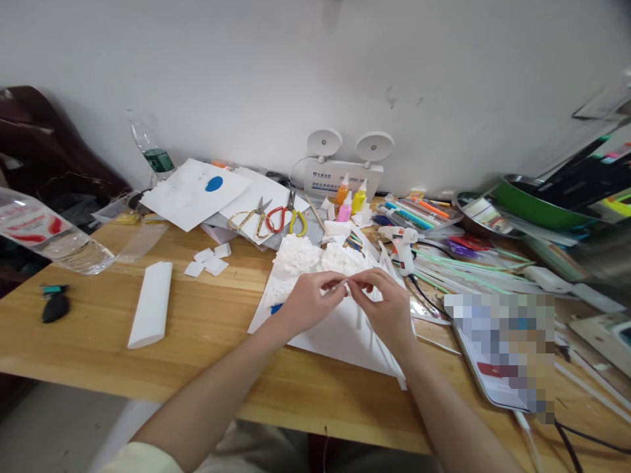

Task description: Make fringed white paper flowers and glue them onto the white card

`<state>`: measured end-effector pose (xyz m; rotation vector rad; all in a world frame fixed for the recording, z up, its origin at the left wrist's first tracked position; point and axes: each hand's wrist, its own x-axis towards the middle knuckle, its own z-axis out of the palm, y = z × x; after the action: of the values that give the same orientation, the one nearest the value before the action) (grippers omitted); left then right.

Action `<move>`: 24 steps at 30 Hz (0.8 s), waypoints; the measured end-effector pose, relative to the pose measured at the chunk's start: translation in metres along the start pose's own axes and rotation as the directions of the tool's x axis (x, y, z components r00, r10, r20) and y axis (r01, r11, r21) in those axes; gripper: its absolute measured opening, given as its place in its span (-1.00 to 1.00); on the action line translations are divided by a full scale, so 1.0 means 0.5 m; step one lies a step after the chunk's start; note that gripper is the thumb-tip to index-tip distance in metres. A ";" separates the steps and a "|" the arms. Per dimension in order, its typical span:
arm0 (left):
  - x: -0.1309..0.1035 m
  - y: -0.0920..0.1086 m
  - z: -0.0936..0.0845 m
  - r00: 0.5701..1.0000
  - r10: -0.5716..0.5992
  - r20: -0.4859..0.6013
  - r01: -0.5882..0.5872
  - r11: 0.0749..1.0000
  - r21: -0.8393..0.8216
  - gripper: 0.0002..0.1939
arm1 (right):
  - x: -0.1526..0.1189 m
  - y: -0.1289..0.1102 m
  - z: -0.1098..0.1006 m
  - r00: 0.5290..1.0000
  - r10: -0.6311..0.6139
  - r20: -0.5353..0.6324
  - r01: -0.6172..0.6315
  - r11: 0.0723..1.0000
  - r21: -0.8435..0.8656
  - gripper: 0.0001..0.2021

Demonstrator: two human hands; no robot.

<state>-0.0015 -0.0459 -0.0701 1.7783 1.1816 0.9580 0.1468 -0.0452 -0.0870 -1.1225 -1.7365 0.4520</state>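
Over a white paper sheet (320, 348), my left hand (313, 301) and my right hand (383, 305) meet fingertip to fingertip. Both are closed in a pinch on a small white paper strip (342, 283), mostly covered by the fingers. Just beyond them, clusters of white crumpled pieces (297, 255) cover part of the sheet. A bit of blue (276, 307) shows at their lower left edge. Long white strips (382, 345) lie on the sheet beneath my right hand and wrist.
Behind the sheet are scissors (259, 213), red-and-yellow-handled pliers (287, 215) and small paint bottles (344, 207). A glue gun (403, 248) and a phone (486, 374) are on the right. To the left lie a folded white paper (152, 303) and a water bottle (54, 230).
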 end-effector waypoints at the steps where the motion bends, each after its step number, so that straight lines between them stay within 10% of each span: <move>1: 0.001 0.000 0.000 1.000 -0.015 -0.006 0.015 1.000 -0.014 -0.79 | 0.000 0.000 -0.001 1.000 0.024 0.004 -0.024 1.000 0.009 -0.94; 10: 0.005 -0.004 -0.003 0.997 -0.043 -0.061 0.039 0.997 -0.064 -0.85 | 0.003 0.013 -0.004 0.959 0.207 0.191 -0.251 0.937 0.244 -0.87; 24: 0.003 -0.011 0.000 0.994 0.047 -0.101 -0.037 0.995 0.092 -0.83 | 0.000 0.012 0.002 0.965 0.147 0.215 -0.185 0.968 0.169 -0.84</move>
<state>-0.0029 -0.0431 -0.0747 1.8499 1.2738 1.0467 0.1487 -0.0420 -0.0917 -1.1213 -1.7358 0.8420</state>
